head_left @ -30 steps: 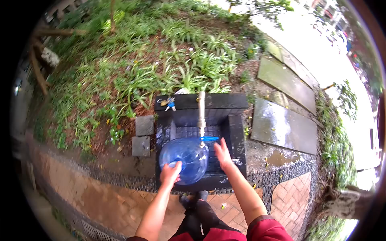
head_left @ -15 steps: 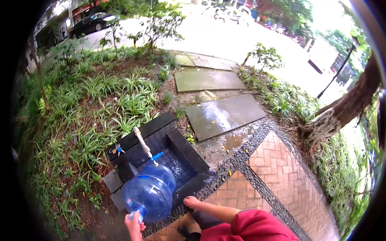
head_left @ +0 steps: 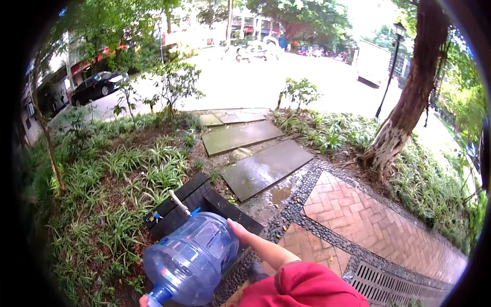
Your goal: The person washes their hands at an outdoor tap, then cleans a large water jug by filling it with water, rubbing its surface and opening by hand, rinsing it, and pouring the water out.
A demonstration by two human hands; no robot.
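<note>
A big clear blue water bottle (head_left: 189,256) is tilted on its side above the black tiled basin (head_left: 236,211), its neck toward the lower left. My left hand (head_left: 143,301) is closed round the bottle's neck at the bottom edge of the view, mostly cut off. My right hand (head_left: 238,229) lies against the bottle's base end, with its fingers partly hidden behind it. Just beyond the bottle are the metal tap (head_left: 178,201) and its blue handle (head_left: 195,211). Keys (head_left: 155,217) rest on the basin's back ledge.
Wet stone slabs (head_left: 267,169) lead to the bright road. A tree trunk (head_left: 404,110) and a lamp post (head_left: 391,77) stand at the right. Brick paving (head_left: 368,220) and a drain grate (head_left: 394,286) lie at the lower right. A black car (head_left: 99,87) is at the left.
The view has swung up and to the right. The bottle has risen out of the basin toward me. My right hand, earlier apart from the bottle, now touches its base.
</note>
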